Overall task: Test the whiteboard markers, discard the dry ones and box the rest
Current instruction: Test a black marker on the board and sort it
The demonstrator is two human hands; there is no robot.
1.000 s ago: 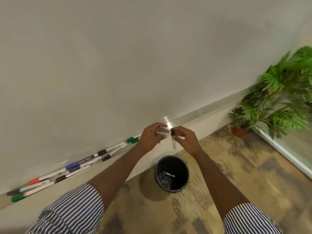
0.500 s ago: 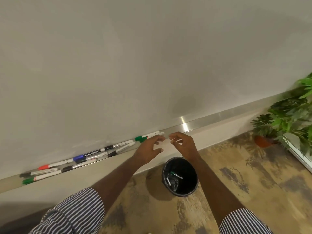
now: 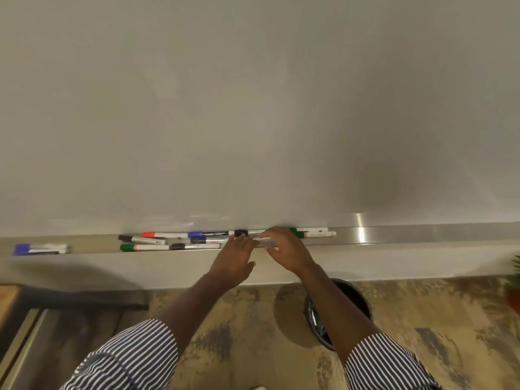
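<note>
Several capped markers lie in the metal tray [image 3: 394, 235] under the whiteboard [image 3: 253, 108]: a red one [image 3: 164, 235], a green one [image 3: 140, 247], a blue one [image 3: 208, 234] and green ones [image 3: 312, 232] at the right end. Another blue marker [image 3: 39, 249] lies alone far left. My right hand [image 3: 287, 250] pinches a white-bodied marker [image 3: 266, 242] at the tray between fingers and thumb. My left hand [image 3: 236, 258] reaches beside it, its straight fingers touching the markers near a black cap [image 3: 240, 233]. No box is in view.
A black lined bin [image 3: 363, 302] stands on the patterned floor below my right forearm, with discarded markers inside. A potted plant [image 3: 515, 291] shows at the right edge. A wooden furniture corner [image 3: 8, 296] sits at the lower left.
A marker held over the bin was dropped in. The view swung left, and both empty hands moved forward to the tray, where my right hand has taken hold of another marker.
</note>
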